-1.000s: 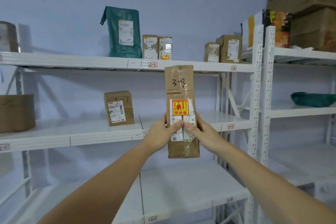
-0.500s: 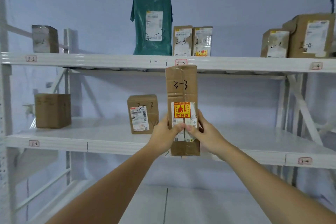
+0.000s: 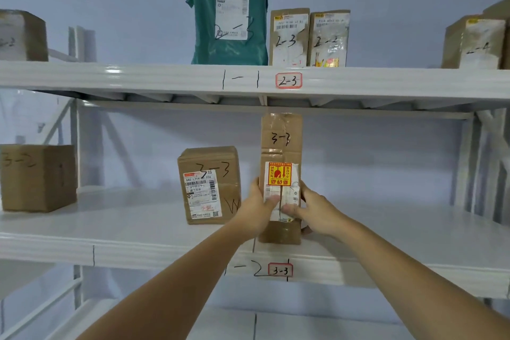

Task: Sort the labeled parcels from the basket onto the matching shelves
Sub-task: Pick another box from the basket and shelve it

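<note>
A tall narrow cardboard parcel [image 3: 281,141], handwritten "3-3" with a yellow and red sticker, stands upright on the middle white shelf [image 3: 138,232]. Its base rests on the shelf board just above the red-framed tag "3-3" [image 3: 280,270]. My left hand [image 3: 256,210] grips its left side and my right hand [image 3: 314,210] grips its right side, thumbs on the front label. Another box marked "3-3" [image 3: 209,185] stands just to the left on the same shelf.
The upper shelf [image 3: 138,77] carries a tag "2-3" [image 3: 288,80], a green bag [image 3: 229,11] and two small boxes [image 3: 309,37] marked "2-3". A "3-2" box [image 3: 37,176] sits far left; more boxes at the upper corners. A lower shelf [image 3: 303,326] lies below.
The view has closed in on the shelves. Both hands have carried the tall parcel forward and down onto the middle shelf beside the other "3-3" box.
</note>
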The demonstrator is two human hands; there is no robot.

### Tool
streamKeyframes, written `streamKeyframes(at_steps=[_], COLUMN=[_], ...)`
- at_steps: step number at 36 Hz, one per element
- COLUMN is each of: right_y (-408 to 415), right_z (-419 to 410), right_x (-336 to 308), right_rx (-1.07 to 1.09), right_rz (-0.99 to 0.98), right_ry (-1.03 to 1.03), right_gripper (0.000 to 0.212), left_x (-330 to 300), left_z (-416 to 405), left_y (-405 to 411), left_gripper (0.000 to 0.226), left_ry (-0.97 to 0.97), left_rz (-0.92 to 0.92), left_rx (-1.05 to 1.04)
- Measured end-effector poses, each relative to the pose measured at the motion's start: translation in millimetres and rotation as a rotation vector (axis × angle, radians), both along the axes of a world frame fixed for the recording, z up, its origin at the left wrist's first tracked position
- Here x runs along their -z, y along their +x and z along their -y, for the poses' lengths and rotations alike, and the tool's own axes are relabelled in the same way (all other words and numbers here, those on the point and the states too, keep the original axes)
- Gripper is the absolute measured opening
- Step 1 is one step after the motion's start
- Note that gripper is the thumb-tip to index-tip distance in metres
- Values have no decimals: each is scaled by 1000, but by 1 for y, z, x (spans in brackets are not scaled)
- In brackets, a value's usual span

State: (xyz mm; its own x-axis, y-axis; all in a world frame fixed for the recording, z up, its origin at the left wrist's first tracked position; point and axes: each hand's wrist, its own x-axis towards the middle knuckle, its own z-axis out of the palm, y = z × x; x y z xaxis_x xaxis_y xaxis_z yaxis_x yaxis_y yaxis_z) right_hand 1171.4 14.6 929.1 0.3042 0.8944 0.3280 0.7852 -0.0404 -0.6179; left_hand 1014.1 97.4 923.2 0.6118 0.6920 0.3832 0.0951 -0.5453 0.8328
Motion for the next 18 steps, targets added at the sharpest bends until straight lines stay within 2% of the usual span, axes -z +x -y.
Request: streamKeyframes(at_steps=[11,18], right_y=[27,36], right_z=[-61,-76], right_x=[1,3], right_rx=[-4,-8], right_rz=[35,0], right_ry=[8,38], right_gripper=[63,63], left_x=[9,8], left_z=[-44,-55], left_y=[41,58], left_gripper=[37,38], left_ry=[-45,-83], left_rz=[83,109], left_rx=[-176,-217])
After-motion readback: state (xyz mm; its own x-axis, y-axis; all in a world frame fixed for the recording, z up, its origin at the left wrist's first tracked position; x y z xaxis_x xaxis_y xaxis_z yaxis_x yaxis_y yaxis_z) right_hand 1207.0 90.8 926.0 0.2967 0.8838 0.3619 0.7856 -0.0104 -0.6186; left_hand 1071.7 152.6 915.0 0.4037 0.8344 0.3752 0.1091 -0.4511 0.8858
